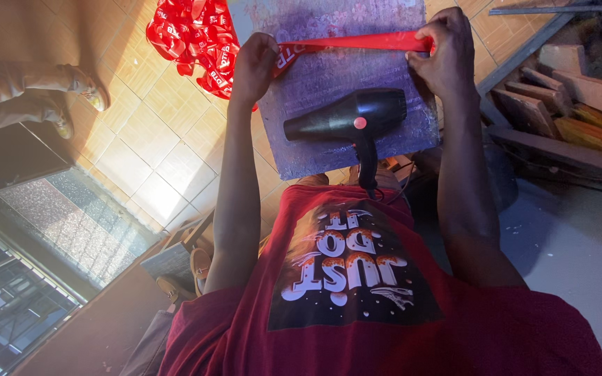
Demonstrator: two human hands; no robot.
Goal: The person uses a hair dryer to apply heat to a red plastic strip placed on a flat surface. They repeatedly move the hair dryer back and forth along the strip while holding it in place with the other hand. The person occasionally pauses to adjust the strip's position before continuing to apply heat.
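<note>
Both hands pinch a red ribbon taut: left hand, right hand. Black hair dryer lies on purple board, apparently untouched.

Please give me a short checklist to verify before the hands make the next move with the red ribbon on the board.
1. Ribbon held at both ends: ok. The left hand and the right hand each pinch the red ribbon.
2. Ribbon stretched flat: ok, it runs straight between the hands over the purple board.
3. Hair dryer clear of the ribbon: ok. The black hair dryer lies on the board, apart from the ribbon.
4. Dryer switched off: cannot tell.
5. Dryer cord free: cannot tell, it drops out of sight at the lap.
6. Ribbon pile within reach: ok, the red ribbon pile lies on the floor beside the left hand.
</note>
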